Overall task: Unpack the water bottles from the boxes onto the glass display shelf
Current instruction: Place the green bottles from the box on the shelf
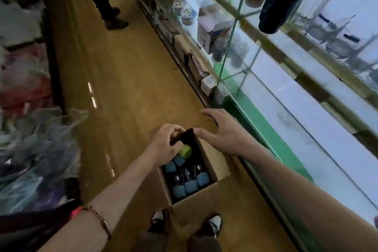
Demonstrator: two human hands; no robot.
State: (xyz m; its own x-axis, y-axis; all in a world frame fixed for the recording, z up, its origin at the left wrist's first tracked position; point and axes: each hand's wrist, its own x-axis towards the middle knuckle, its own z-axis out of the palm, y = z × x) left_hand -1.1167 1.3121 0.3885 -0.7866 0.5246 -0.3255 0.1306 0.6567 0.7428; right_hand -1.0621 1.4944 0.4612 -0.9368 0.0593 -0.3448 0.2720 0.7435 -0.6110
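An open cardboard box (pixel 206 196) stands on the floor in front of my feet. Inside it stand several water bottles with blue caps (pixel 191 186) and one with a green cap (pixel 185 151) at the far end. My left hand (pixel 166 145) reaches into the far end of the box, its fingers closed around the green-capped bottle and touching the far flap. Just right of the box my right hand (pixel 223 131) hovers above the floor, fingers spread and holding nothing. The glass display shelf (pixel 306 96) runs along the right side.
Upper glass shelves hold drinking glasses (pixel 319 2), a dark cup (pixel 276 9) and small boxes (pixel 212 30). Another person's legs (pixel 106 0) stand further down the aisle. Bagged goods (pixel 30 129) pile up on the left. The brown floor (pixel 122 88) runs between them.
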